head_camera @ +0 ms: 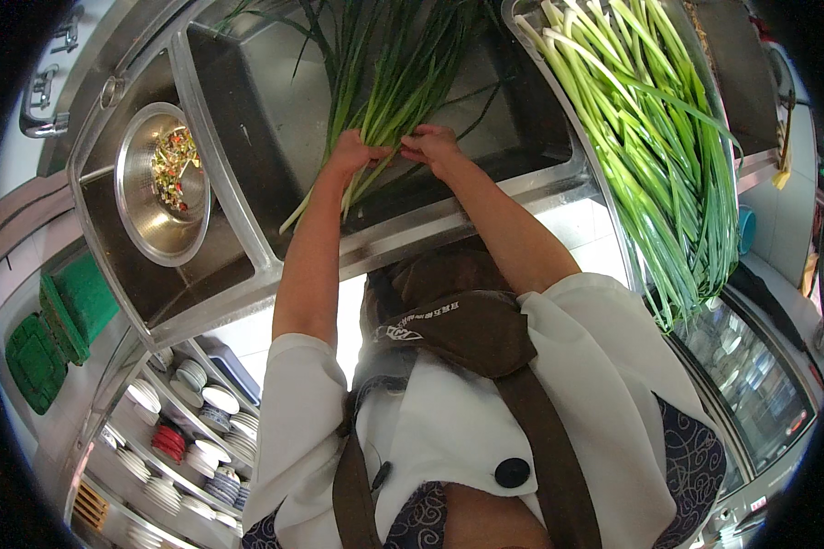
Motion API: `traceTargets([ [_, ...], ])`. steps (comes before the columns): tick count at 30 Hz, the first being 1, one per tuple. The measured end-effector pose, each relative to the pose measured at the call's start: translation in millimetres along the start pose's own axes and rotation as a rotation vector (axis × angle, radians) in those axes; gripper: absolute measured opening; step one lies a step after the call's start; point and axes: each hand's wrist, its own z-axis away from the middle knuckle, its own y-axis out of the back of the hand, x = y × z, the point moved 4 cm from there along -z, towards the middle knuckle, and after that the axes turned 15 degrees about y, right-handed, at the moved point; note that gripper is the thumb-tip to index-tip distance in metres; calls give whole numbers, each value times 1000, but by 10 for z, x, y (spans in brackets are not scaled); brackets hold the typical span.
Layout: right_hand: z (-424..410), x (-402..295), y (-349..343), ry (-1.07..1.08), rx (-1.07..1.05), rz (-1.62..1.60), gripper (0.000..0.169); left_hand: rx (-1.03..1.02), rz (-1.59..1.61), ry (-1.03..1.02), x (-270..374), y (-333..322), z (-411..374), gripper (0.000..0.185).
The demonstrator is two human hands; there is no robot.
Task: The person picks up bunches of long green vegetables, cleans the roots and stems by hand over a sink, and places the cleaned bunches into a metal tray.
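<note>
A bunch of long green onions lies in the steel sink basin, leaves pointing away from me and pale stem ends towards me. My left hand grips the bunch near its stem end, the thumb laid across the stalks. At the right side of the same bunch, my right hand has thumb and fingers pinched together at the edge of the stalks. What exactly lies between those fingertips is partly hidden. A few loose leaves trail over the basin to the right.
On my right, a metal tray holds piled green onions. A steel colander with food scraps sits in the left basin. Plates are stacked on shelves at lower left, near a green bin. Taps stand upper left.
</note>
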Motion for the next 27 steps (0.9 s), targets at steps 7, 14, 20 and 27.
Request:
traceTargets([
  [7, -63, 92, 15, 40, 15, -23, 35, -141, 53, 10, 32, -7, 23, 19],
  [14, 45, 2, -85, 22, -83, -2, 29, -117, -1, -48, -99, -1, -152, 20],
  [20, -113, 209, -72, 39, -55, 132, 34, 95, -103, -224, -82, 6, -164, 22],
  [27, -163, 244, -71, 21, 59, 93, 17, 226, -189, -213, -188, 12, -289, 30],
])
